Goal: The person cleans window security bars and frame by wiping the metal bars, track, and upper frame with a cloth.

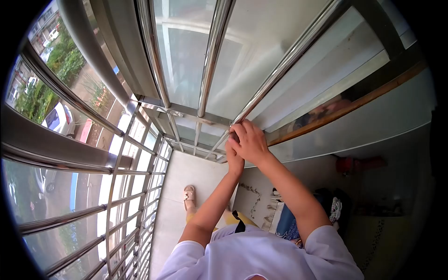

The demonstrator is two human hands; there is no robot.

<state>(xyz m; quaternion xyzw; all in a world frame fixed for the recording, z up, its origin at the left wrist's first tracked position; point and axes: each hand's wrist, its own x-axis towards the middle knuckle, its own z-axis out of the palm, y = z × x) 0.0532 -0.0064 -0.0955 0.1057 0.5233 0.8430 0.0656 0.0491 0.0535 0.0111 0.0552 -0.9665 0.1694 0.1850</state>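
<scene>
My right hand is closed at the lower end of a shiny metal bar, its fingers bent over the top of my left hand. My left hand sits just below and to the left, also closed, with the two hands touching. A small dark thing shows between the fingers; its kind cannot be made out. Behind the hands runs a flat metal crossbar of the window grille. Whether either hand also grips the bar is hidden by the fingers.
A railing of metal bars runs down the left, with a white car and greenery outside. Glass panes stand behind the upright bars. A wooden ledge is on the right. Below are the pale floor, a sandaled foot and a pile of fabrics.
</scene>
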